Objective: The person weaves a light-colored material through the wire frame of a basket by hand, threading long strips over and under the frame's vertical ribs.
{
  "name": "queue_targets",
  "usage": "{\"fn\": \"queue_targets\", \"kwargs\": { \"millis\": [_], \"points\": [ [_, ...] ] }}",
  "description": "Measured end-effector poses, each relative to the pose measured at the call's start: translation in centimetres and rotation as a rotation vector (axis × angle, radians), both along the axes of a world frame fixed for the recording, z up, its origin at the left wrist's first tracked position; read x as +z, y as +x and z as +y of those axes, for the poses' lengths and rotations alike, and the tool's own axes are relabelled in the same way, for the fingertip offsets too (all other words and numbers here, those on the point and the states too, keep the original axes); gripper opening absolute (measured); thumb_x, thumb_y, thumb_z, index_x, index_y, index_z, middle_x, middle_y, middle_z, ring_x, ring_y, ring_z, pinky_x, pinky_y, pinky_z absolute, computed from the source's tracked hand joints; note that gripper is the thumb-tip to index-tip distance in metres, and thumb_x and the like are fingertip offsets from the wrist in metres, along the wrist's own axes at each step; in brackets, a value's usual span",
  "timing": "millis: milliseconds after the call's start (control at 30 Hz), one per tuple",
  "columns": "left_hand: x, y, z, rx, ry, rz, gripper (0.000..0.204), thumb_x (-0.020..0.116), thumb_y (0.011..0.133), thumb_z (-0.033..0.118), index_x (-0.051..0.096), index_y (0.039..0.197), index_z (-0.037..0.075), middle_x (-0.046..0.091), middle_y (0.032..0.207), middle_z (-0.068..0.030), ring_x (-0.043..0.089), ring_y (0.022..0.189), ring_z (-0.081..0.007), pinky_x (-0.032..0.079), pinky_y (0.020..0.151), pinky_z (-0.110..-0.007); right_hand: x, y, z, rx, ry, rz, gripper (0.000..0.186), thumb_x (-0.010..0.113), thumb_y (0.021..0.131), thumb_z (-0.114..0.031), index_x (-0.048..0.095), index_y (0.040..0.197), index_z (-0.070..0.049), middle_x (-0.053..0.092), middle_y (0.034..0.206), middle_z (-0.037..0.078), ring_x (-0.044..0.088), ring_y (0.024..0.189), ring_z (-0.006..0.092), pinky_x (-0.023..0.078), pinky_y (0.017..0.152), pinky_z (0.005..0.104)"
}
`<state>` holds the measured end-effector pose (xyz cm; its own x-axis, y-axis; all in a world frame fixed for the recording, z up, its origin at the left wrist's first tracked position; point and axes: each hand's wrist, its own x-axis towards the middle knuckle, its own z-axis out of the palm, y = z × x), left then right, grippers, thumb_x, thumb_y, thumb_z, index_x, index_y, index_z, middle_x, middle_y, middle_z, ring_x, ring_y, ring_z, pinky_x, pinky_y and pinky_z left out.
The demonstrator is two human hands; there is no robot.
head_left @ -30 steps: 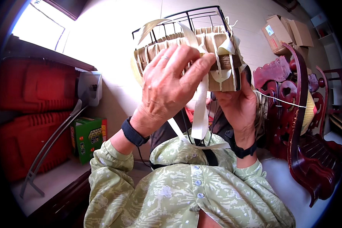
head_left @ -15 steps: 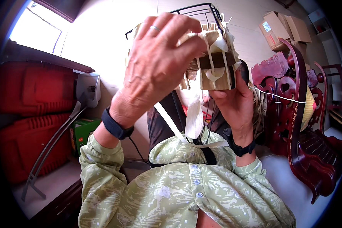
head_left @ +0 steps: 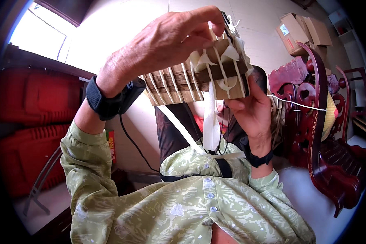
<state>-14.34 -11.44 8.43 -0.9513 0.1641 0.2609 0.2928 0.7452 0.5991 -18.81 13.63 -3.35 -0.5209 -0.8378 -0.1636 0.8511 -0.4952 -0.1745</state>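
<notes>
i had the woven piece [head_left: 193,83] between the two hands, its long front wall running from below the left wrist across to the right hand; the left hand [head_left: 171,38] arched above it, palm down, fingers bent over its upper edge, and the thumb tip lay just above a pale folded strip [head_left: 201,61]; i could not tell whether those fingers were pinched on anything or only resting there, since the hand hid its own fingertips in part.

the right hand [head_left: 252,110] was clamped on the near right corner of the piece, thumb along the lower edge, the other fingers mostly hidden behind it; up and to the left of that thumb i saw a dark brown band [head_left: 219,72] crossed by pale cords [head_left: 174,83], which repeated along the wall beneath the left hand; a black wire frame [head_left: 225,20] showed just beyond the left fingertips, a knotted white cord [head_left: 233,25] beside it.

left of the right hand a broad pale ribbon [head_left: 211,126] hung from the piece; a longer cream strip [head_left: 178,125] slanted below both hands toward the right wristband [head_left: 261,160]; well to the right of the right hand stood carved dark red furniture [head_left: 316,142].
</notes>
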Motion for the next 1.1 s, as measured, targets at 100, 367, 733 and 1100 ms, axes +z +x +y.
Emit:
{"fn": "queue_targets", "kwargs": {
  "millis": [100,367,733,1100],
  "points": [
    [-0.6,-0.1,0.2,-0.057,0.015,-0.014,0.007,0.062,0.093,0.005,0.067,0.098,0.005,0.070,0.090,-0.0041,0.069,0.085,-0.0167,0.055,0.078,-0.032,1.6,1.5,-0.3,-0.094,0.367,0.277,0.032,0.048,0.105,-0.025,0.055,0.129,-0.005,0.065,0.120,0.011,0.061,0.098,0.0196,0.046,0.067,0.0297],
    [-0.7,-0.4,2.2,-0.149,-0.033,-0.028,0.007,0.066,0.084,0.005,0.069,0.090,0.003,0.071,0.087,-0.0067,0.068,0.082,-0.0226,0.053,0.080,-0.036,3.0,6.2,2.2,-0.828,1.080,1.470,0.021,0.067,0.091,0.001,0.061,0.110,0.002,0.060,0.099,0.006,0.053,0.076,0.0077,0.045,0.070,0.0216],
    [-1.8,0.0,3.7,-0.300,-0.187,0.095,0.023,0.073,0.069,-0.001,0.069,0.090,0.007,0.067,0.097,-0.0043,0.066,0.091,-0.0248,0.047,0.087,-0.038,3.7,5.8,0.1,-0.806,1.392,1.836,0.020,0.081,0.075,-0.006,0.065,0.087,-0.005,0.057,0.087,0.007,0.062,0.076,0.0256,0.051,0.065,0.0366],
    [-1.3,-0.4,5.0,-0.253,-0.306,0.102,0.022,0.073,0.069,0.003,0.073,0.088,0.011,0.066,0.100,-0.0028,0.064,0.094,-0.0226,0.045,0.089,-0.037,2.6,4.0,1.0,-0.831,1.215,2.089,0.018,0.078,0.072,0.002,0.068,0.085,-0.005,0.058,0.087,0.007,0.059,0.075,0.0241,0.049,0.064,0.0354]
  ]
}}
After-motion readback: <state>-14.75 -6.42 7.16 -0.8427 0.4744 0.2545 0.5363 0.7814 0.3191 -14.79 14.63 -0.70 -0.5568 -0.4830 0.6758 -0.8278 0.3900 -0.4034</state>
